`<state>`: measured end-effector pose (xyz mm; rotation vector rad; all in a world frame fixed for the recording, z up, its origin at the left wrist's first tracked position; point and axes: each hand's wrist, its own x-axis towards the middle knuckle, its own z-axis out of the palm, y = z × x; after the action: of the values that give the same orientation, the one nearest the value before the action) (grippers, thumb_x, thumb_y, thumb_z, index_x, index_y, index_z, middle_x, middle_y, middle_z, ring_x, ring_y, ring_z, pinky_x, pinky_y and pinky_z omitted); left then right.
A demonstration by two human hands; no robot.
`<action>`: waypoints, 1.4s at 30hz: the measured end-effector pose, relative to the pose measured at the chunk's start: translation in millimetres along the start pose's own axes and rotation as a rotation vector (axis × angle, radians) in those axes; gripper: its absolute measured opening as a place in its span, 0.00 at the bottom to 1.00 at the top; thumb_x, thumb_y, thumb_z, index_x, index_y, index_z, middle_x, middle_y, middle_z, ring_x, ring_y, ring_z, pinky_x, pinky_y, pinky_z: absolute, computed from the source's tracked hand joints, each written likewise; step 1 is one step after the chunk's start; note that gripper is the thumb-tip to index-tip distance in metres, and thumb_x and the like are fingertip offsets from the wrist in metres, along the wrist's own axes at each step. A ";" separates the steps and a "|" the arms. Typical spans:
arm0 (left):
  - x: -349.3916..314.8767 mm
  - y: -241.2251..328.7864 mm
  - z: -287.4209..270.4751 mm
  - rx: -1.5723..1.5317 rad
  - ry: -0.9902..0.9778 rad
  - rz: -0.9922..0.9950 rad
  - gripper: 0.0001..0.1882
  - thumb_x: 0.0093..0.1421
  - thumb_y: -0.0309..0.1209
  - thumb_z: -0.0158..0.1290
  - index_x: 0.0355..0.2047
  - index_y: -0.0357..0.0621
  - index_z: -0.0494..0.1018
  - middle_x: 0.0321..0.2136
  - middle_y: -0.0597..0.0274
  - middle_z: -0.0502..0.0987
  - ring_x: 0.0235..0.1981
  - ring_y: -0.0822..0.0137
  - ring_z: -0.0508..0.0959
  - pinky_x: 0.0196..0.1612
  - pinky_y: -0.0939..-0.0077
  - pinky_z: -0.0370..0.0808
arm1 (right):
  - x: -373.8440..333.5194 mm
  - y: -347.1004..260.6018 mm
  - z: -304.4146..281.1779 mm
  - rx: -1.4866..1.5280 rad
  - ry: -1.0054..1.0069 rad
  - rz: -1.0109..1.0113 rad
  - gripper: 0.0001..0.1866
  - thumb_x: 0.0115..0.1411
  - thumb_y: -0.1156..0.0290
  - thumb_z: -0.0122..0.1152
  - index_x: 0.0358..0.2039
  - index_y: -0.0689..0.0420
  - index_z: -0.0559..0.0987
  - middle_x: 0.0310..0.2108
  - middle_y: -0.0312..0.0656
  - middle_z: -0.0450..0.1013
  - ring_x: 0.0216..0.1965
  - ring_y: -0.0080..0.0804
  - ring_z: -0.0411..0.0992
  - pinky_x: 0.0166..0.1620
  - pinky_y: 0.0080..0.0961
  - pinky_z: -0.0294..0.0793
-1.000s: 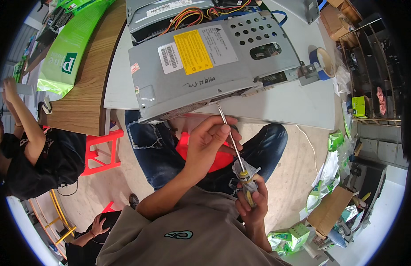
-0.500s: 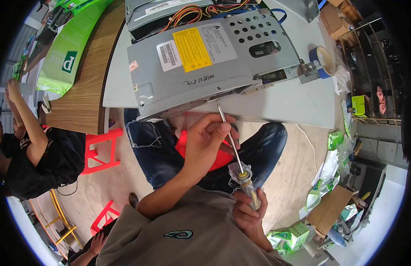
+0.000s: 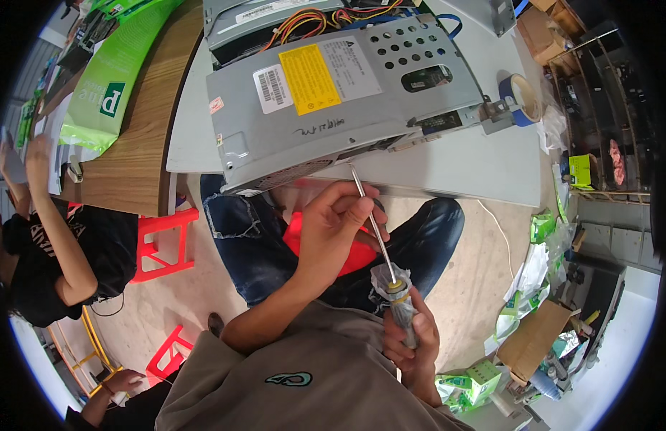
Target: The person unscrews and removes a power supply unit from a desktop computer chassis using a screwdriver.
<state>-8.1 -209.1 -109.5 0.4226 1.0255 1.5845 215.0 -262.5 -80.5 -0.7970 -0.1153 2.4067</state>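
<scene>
A long screwdriver [image 3: 385, 256] slants between my two hands, its tip at the near side of a grey metal computer case [image 3: 390, 108]. My left hand [image 3: 329, 226] is closed around the shaft, close to the tip. Lower down, my right hand [image 3: 417, 334] grips the handle, which is wrapped in crumpled clear plastic below a yellow collar. White and yellow labels are stuck on the case's top panel. Red, yellow and black cables [image 3: 304, 25] show along its far side. Whether the tip sits in a screw is too small to tell.
The case rests on a pale table [image 3: 491, 169]. A roll of tape [image 3: 521, 100] stands at its right. Left, a wooden table [image 3: 135, 161] bears a green bag [image 3: 96, 115]; a co-worker [image 3: 67, 258] sits there. Cardboard boxes and packaging [image 3: 538, 337] lie at the right.
My right hand's fingers have shifted around the screwdriver handle, which looks turned. My left hand has stayed at the shaft. The co-worker's arms at the left have moved.
</scene>
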 end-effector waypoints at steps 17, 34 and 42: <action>-3.0 1.1 4.4 -0.067 -0.119 -0.074 0.16 0.68 0.36 0.52 0.47 0.36 0.70 0.32 0.53 0.79 0.31 0.59 0.82 0.36 0.64 0.83 | 3.9 -8.0 10.9 -0.364 0.105 -0.215 0.36 0.62 0.61 0.58 0.66 0.61 0.57 0.41 0.54 0.75 0.23 0.24 0.70 0.20 0.19 0.66; -1.2 -4.4 -5.1 -0.056 -0.138 -0.166 0.13 0.64 0.27 0.57 0.46 0.33 0.72 0.37 0.51 0.79 0.35 0.57 0.83 0.40 0.62 0.84 | 13.1 8.9 13.5 -0.683 0.298 -0.676 0.28 0.59 0.67 0.67 0.56 0.61 0.67 0.45 0.56 0.73 0.32 0.40 0.76 0.29 0.26 0.76; -2.7 3.1 9.4 -0.330 -0.109 -0.129 0.18 0.64 0.28 0.57 0.51 0.35 0.66 0.40 0.49 0.78 0.40 0.54 0.83 0.51 0.56 0.81 | 10.6 14.9 -6.2 -1.094 0.533 -0.667 0.29 0.54 0.75 0.69 0.55 0.60 0.69 0.40 0.50 0.75 0.36 0.40 0.76 0.37 0.30 0.76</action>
<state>-2.3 -207.9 -101.1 0.2087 0.6780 1.5607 204.1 -269.4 -94.8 -1.5146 -1.3085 1.3084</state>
